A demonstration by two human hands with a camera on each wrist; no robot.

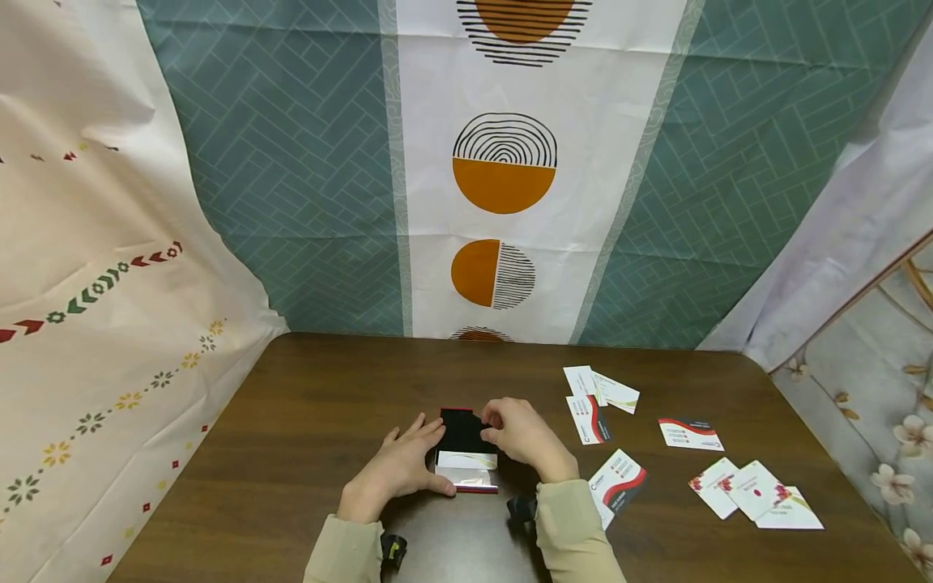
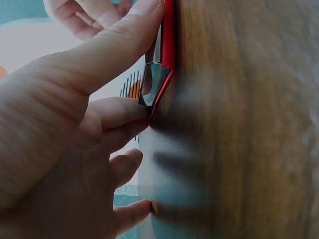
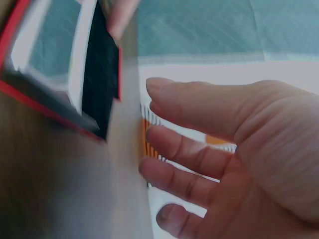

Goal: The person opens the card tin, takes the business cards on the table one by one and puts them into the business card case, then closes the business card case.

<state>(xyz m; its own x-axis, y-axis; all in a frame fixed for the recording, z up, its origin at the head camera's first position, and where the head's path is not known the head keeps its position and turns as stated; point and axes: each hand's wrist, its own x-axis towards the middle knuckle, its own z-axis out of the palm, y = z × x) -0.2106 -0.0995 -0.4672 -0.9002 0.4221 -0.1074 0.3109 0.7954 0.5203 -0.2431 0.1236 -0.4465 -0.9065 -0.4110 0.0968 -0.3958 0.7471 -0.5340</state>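
Observation:
A red-edged card holder [image 1: 459, 429] with black pages lies spread on the table between both hands. A pale card [image 1: 466, 461] shows across its lower part, above a shiny clear sleeve [image 1: 474, 477]. My left hand [image 1: 402, 465] rests along the holder's left side, fingers spread; in the left wrist view its thumb [image 2: 124, 42] presses the sleeves above the red cover [image 2: 169, 35]. Beside the holder's right edge is my right hand [image 1: 521, 435]. The right wrist view shows its thumb [image 3: 194, 102] and loosely bent fingers apart from the holder [image 3: 99, 69], with nothing between them.
To the right lie red-and-black business cards [image 1: 586, 419], pale cards [image 1: 618, 393], a single card [image 1: 691, 435], another pair [image 1: 618, 484] near my right sleeve, and overlapping floral cards [image 1: 758, 490]. Patterned cloth [image 1: 503, 283] hangs behind the wooden table [image 1: 328, 405].

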